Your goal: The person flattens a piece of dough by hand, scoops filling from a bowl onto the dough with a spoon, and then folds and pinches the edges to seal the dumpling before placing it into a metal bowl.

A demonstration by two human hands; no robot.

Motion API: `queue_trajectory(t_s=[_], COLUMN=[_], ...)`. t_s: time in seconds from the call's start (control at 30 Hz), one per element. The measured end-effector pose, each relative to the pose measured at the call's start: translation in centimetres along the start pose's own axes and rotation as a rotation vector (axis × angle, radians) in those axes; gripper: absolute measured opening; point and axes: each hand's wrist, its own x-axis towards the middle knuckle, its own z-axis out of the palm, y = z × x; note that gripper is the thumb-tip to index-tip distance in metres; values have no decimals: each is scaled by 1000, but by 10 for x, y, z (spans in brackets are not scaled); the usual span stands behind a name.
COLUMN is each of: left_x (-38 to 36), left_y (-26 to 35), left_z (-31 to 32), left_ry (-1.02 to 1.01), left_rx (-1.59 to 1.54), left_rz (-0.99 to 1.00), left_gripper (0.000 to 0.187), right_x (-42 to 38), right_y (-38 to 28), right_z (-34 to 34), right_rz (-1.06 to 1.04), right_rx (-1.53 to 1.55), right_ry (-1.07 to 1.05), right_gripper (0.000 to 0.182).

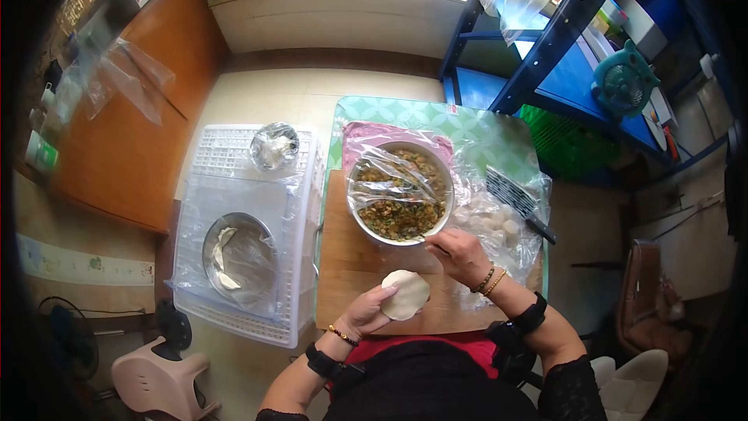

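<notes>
A round, flat dough wrapper [406, 295] lies in my left hand [371, 310], with the thumb over its edge. My right hand [461, 256] is closed on the handle of a spoon [421, 235], whose end dips into the chopped filling [397, 214]. That filling is in a large white bowl [447, 221], partly covered with clear plastic. Several small pale dough pieces [492, 218] lie under plastic to the right of the bowl. A cleaver with a patterned blade [510, 193] and black handle rests over the plastic. Under my hands is a wooden board [340, 265].
On the left, a white crate [294, 296] bears a metal bowl [269, 243] with pale dough strips and a smaller plastic-covered bowl [274, 146]. A pink cloth [358, 134] lies behind the filling bowl. A blue shelf [573, 82] and a pink stool [152, 378] stand nearby.
</notes>
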Motion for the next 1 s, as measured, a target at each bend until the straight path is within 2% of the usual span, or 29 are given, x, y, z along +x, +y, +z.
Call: queue_trajectory(t_s=[0.07, 0.13, 0.2, 0.27, 0.3, 0.37, 0.4, 0.43, 0.53, 0.7, 0.77, 0.9, 1.0], left_x=[-5, -10, -13, -13, -13, -11, -11, -11, -14, -15, -15, -15, -14], left_y=[3, 0, -1, -1, -2, -1, -1, 0, 3, 5, 5, 5, 6], left_z=[-1, -5, -8, -10, -11, -13, -14, -14, -9, -7, -6, -2, -1], left_ry=[30, 55, 45, 36, 40, 48, 41, 34, 61, 19, 22, 44, 29], left_rx=[22, 53, 50, 49, 68, 90, 107, 124, 139, 75, 75, 113, 120], left_rz=[3, -2, -6, -11, -11, -15, -10, -3, 19, 10, 7, 19, 27], left_gripper=[49, 55, 51, 47, 52, 57, 57, 58, 57, 49, 49, 52, 52], right_x=[5, 10, 16, 26, 31, 38, 39, 40, 37, 22, 18, 19, 11], right_y=[-9, -15, -24, -34, -34, -32, -30, -25, -13, 7, -3, -25, -13], right_z=[-12, -17, -22, -21, -19, -15, -16, -18, -30, -30, -34, -47, -30], right_rz=[6, -16, -34, -153, -151, -315, -345, -342, -414, -365, -177, -117, -140], right_rx=[16, 30, 40, 11, 13, -119, -190, -187, -387, -287, -192, -132, -258], right_ry=[48, 64, 83, 0, 5, -181, -274, -271, -542, -356, -223, -169, -269], right_gripper=[12, 12, 12, 12, 12, 13, 13, 13, 7, 7, 8, 8, 6])
